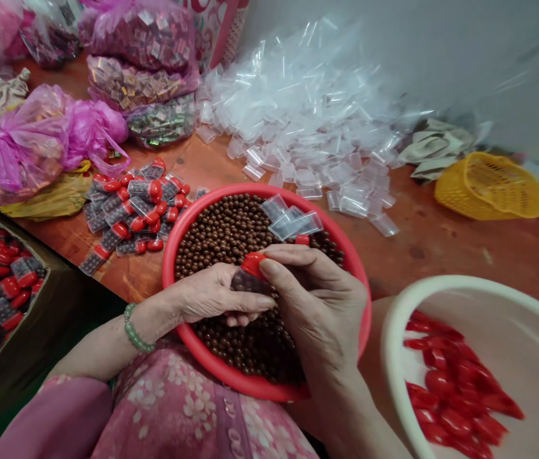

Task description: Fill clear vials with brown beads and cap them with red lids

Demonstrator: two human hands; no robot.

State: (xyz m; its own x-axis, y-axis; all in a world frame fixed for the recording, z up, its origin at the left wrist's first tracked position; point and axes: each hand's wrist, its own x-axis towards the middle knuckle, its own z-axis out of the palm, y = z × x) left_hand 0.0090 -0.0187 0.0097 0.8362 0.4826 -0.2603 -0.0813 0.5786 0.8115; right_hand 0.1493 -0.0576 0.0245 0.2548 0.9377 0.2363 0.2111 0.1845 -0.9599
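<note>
My left hand [212, 293] is closed around a small clear plastic container [246, 282] with dark balls inside. On its top sits a red cap [253, 262], gripped by the thumb and fingers of my right hand [320, 296]. Both hands are above a red basin [170, 258] full of shiny brown balls [224, 223]. A few clear containers [297, 223] rest on the balls at the basin's far side, with another red cap [302, 240] beside them. Whether the held cap is fully seated cannot be seen.
Filled, capped containers [138, 204] are heaped left of the basin; more fill a cardboard box [50, 306]. Clear containers [308, 121] pile up at the back. A cream tub [394, 331] holds red caps [455, 389]. A yellow basket [489, 188] and pink bags [21, 146] are also here.
</note>
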